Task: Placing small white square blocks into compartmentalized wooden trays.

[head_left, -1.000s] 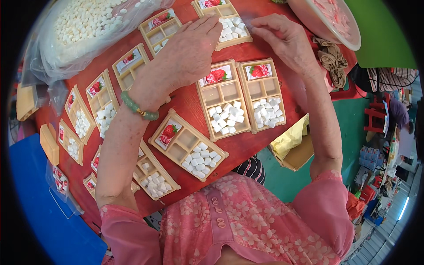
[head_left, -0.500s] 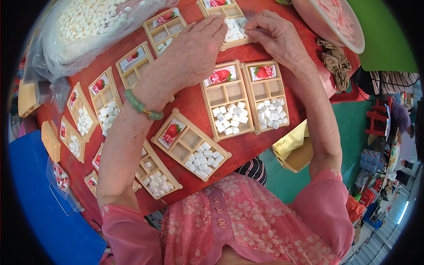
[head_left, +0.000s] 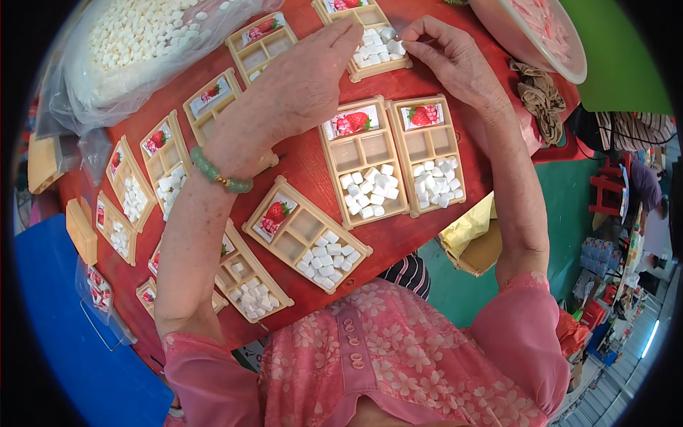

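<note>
My left hand (head_left: 304,80) reaches over the far beige compartment tray (head_left: 384,69), its fingers stretched out and its palm down. They partly cover the white marshmallows (head_left: 376,44) heaped in that tray. At the tray's right edge is my right hand (head_left: 455,60), thumb and index finger curved with their tips slightly apart beside the marshmallows; nothing shows between them. Nearer me, two side-by-side trays each hold a strawberry-print packet (head_left: 353,122), bare small compartments and a marshmallow pile (head_left: 370,191). A green bead bracelet circles my left wrist.
A clear plastic bag (head_left: 107,85) full of marshmallows lies at the far left of the red table (head_left: 299,156). More trays (head_left: 167,153) line the left side. At the far right stand a white basin (head_left: 580,60) with pink pieces and a brown cloth (head_left: 541,107).
My right hand has drawn slightly right, off the marshmallows, and its fingertips have parted. My left hand has shifted a little left and toward me. The far tray has moved slightly left.
</note>
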A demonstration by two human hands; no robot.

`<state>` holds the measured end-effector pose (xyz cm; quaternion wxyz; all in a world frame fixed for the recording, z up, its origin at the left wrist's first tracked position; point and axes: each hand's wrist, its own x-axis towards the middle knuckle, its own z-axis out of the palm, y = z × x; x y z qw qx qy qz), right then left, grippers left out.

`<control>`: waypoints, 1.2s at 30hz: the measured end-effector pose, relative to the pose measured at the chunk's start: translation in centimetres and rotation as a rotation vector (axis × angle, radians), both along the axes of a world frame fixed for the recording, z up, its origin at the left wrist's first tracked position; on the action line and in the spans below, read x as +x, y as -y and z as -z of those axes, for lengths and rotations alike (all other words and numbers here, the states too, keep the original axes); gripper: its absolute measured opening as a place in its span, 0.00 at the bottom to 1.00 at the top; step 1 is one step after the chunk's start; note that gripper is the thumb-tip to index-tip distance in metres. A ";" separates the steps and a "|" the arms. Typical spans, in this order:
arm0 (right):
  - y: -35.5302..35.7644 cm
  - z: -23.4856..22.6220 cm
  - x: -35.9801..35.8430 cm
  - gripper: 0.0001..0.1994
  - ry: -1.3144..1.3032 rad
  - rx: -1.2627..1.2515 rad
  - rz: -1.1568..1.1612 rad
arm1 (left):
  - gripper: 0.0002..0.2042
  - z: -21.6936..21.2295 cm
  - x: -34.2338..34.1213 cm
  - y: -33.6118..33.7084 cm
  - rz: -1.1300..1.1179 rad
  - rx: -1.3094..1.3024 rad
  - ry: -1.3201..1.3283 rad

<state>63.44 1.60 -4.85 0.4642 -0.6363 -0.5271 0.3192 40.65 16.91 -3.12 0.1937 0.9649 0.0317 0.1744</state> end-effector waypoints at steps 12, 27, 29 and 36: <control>0.2 -1.0 -0.7 0.04 0.285 -0.022 0.058 | 0.29 0.1 -0.7 -0.4 0.052 0.186 -0.042; 0.2 -3.8 -2.1 0.03 0.385 -0.020 0.082 | 0.26 -0.6 -1.0 0.9 0.022 0.200 -0.029; 0.4 -1.8 -0.9 0.03 0.330 0.021 0.068 | 0.25 -0.4 -0.5 0.9 0.025 0.183 0.010; 0.1 -1.1 0.2 0.05 0.337 -0.057 0.198 | 0.24 -0.4 1.4 1.6 0.057 0.157 0.043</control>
